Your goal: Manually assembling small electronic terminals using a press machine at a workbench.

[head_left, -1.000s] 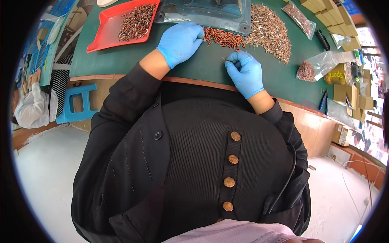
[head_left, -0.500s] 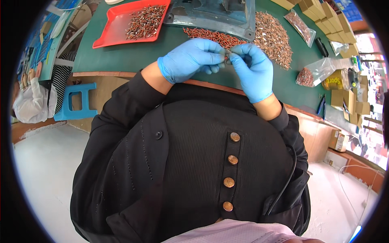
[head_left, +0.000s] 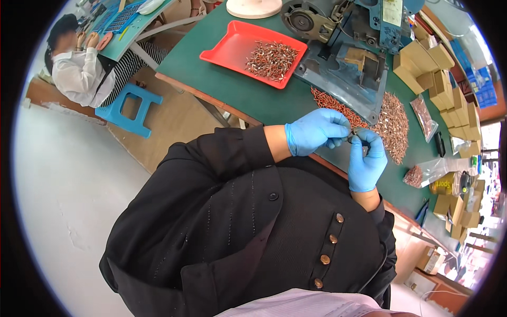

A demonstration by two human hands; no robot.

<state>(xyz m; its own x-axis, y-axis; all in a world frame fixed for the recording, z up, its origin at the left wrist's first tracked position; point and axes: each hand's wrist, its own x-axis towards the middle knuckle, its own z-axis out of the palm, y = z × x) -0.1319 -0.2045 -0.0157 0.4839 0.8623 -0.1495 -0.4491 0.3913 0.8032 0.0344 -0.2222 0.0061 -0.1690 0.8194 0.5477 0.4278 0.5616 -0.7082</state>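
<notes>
Both my hands wear blue gloves and meet fingertip to fingertip at the table's front edge. My left hand (head_left: 318,133) is closed in a pinch, and so is my right hand (head_left: 367,161). Between their fingertips is something tiny and dark, too small to name. Just beyond the fingers lies a strip of small orange-red pieces (head_left: 338,108) along the front of a metal machine base (head_left: 338,79). To the right of it spreads a large heap of small copper-and-silver pieces (head_left: 392,127). A red tray (head_left: 229,50) at the left holds a pile of similar small parts (head_left: 271,61).
A blue machine (head_left: 372,26) with a round wheel stands at the back. On the right are cardboard boxes (head_left: 422,66), bags of parts (head_left: 424,117) and a yellow-labelled jar (head_left: 446,183). Far left, a seated person (head_left: 82,74) works at another table near a blue stool (head_left: 131,108).
The view has swung, so the table and my hands sit farther right and lower, with more of the machine and the other person showing. My hands stay together, fingertips still pinched.
</notes>
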